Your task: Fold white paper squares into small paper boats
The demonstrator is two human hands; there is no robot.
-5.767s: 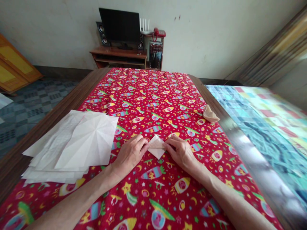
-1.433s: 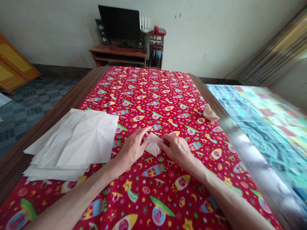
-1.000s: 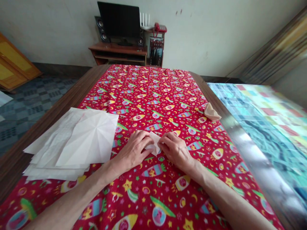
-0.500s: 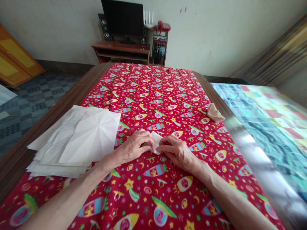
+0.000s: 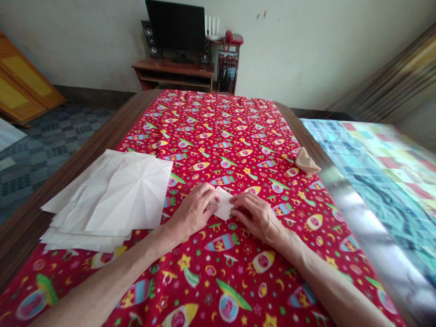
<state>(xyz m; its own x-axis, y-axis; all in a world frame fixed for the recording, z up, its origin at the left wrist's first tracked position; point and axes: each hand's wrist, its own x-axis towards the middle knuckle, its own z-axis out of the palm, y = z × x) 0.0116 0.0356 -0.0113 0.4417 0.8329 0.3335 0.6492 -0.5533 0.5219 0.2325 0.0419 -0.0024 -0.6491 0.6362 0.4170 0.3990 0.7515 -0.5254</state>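
A small folded piece of white paper [image 5: 224, 204] lies on the red patterned cloth, between my two hands. My left hand [image 5: 196, 206] grips its left side, with thumb and fingertips curled together there. At the paper's right corner, the fingertips of my right hand [image 5: 256, 215] pinch the edge, the thumb a little below the index finger. Parts of the paper's left and right edges are hidden under my fingers. To the left lies a stack of white paper sheets [image 5: 136, 200], the top one creased in lines that spread from one point.
The red cloth [image 5: 218, 281] with rockets covers most of a dark wooden table [image 5: 112, 125]. A crumpled or folded beige piece [image 5: 307, 162] sits near the right edge. Beyond stand a desk [image 5: 173, 68] with a monitor [image 5: 175, 27] and a red telephone [image 5: 234, 38].
Earlier the paper lay as a diamond with a band across it; now it shows a plain white face. Over the last half second my right fingers have drawn back slightly right, uncovering more paper.
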